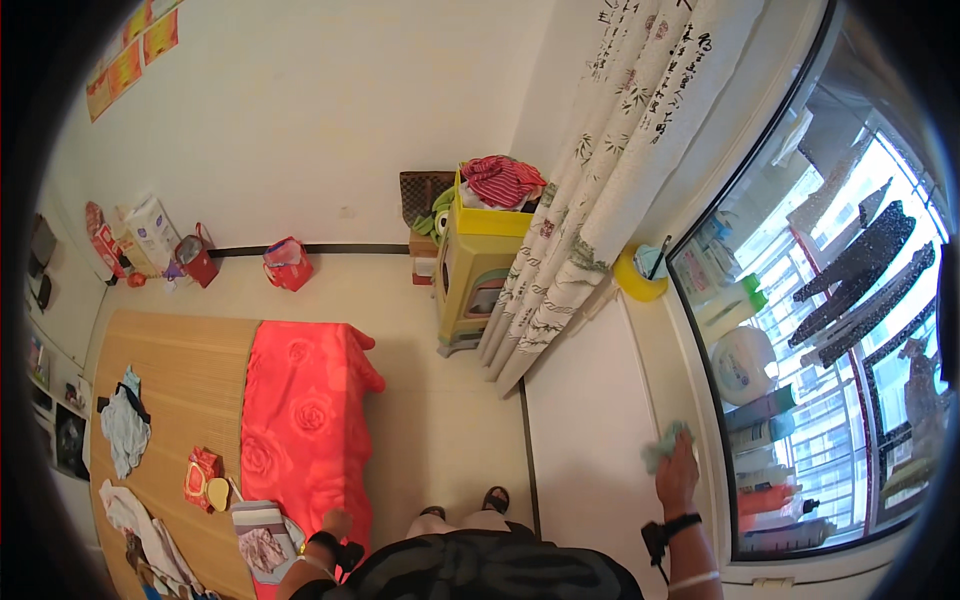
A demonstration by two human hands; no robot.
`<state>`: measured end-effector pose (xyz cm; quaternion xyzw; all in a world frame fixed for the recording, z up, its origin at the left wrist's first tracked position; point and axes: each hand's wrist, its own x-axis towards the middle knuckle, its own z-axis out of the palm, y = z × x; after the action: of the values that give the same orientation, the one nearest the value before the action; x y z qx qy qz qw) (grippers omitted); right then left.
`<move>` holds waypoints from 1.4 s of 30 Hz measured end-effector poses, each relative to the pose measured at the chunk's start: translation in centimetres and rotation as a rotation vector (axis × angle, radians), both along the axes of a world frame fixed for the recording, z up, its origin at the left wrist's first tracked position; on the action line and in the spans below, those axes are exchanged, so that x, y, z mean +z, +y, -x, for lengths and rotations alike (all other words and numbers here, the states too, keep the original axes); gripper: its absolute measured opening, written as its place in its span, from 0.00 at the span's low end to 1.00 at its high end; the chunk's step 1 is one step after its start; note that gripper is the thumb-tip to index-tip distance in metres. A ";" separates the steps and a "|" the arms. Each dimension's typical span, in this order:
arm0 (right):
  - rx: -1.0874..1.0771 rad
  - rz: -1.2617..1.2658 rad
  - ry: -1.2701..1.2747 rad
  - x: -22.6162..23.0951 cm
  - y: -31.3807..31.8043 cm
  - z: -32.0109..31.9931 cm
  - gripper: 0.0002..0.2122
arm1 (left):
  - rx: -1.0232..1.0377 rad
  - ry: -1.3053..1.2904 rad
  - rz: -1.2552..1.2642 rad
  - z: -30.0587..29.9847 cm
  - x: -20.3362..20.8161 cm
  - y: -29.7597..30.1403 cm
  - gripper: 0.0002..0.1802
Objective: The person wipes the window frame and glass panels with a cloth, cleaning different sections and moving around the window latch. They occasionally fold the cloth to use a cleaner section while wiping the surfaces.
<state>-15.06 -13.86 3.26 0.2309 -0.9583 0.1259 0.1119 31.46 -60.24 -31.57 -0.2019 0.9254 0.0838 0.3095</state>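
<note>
My right hand (679,478) is closed on a pale green cloth (664,446). It presses the cloth against the white window sill (706,432), beside the window's dark frame. My left hand (338,522) hangs low over the edge of the red rose-patterned blanket (305,410). Its fingers are too small and foreshortened to show whether it is open. Close to it lies a grey and white folded cloth (255,520) with a pink patterned piece on top.
Bottles (765,408) stand behind the window glass on my right. A yellow round container (640,274) sits on the sill near the patterned curtain (585,210). Beyond stands a yellow cabinet (470,270) topped with clothes. A bed with a woven mat (170,370) fills the left.
</note>
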 end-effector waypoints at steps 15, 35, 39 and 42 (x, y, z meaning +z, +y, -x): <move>-0.064 -0.063 0.048 -4.2 -4.6 9.3 0.32 | 0.251 0.357 -0.123 0.2 -2.5 1.1 0.15; 0.059 -0.047 0.138 -4.5 -11.0 24.5 0.29 | 0.802 0.331 -0.325 3.1 9.4 6.9 0.16; 0.102 -0.057 0.103 -3.1 -8.4 18.2 0.28 | 0.538 0.124 -0.167 -0.1 5.0 3.9 0.16; 0.065 -0.067 0.118 -2.9 -3.8 12.6 0.28 | 0.227 0.041 -0.141 0.4 1.8 0.9 0.17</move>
<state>-27.69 -17.63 0.36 0.2724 -0.9457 0.0836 0.1564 31.09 -59.32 -29.72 -0.2813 0.8945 0.1871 0.2927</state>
